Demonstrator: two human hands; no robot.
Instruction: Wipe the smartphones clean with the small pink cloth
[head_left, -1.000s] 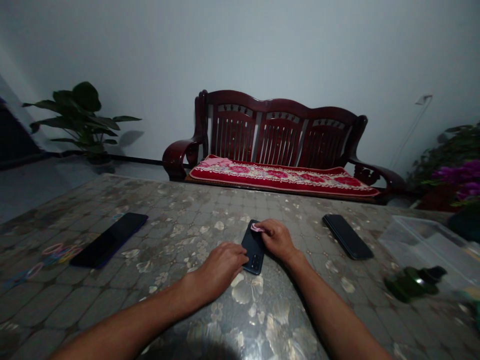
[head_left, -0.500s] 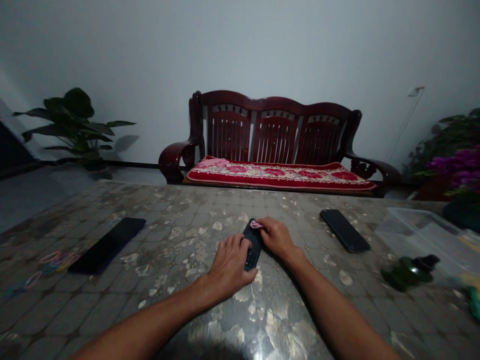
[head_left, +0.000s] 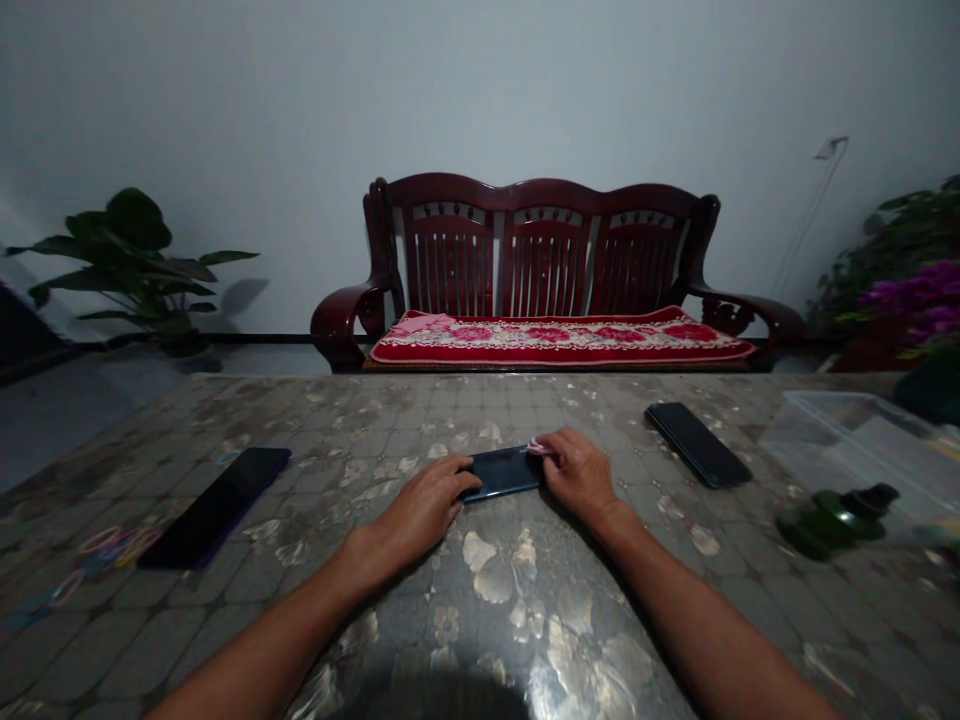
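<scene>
A dark smartphone point(head_left: 504, 472) lies crosswise on the patterned tabletop point(head_left: 450, 620), between my two hands. My left hand point(head_left: 431, 497) grips its left end, with the thumb on the near side and the fingers over the far corner. At the right end, my right hand point(head_left: 579, 472) pinches a small pink cloth point(head_left: 535, 447) against the phone's far right corner. Part of the cloth is hidden inside the fingers.
A second phone point(head_left: 217, 510) lies at the left beside several coloured rubber bands point(head_left: 112, 545). To the right are another dark phone point(head_left: 697, 443), a green bottle point(head_left: 834, 522) and a clear plastic box point(head_left: 855, 440). Behind the table stands a wooden bench point(head_left: 544, 250).
The phone has turned from nearly upright, camera side up, to crosswise with a smooth face up. My left hand has shifted to its left end; my right hand still pinches the cloth.
</scene>
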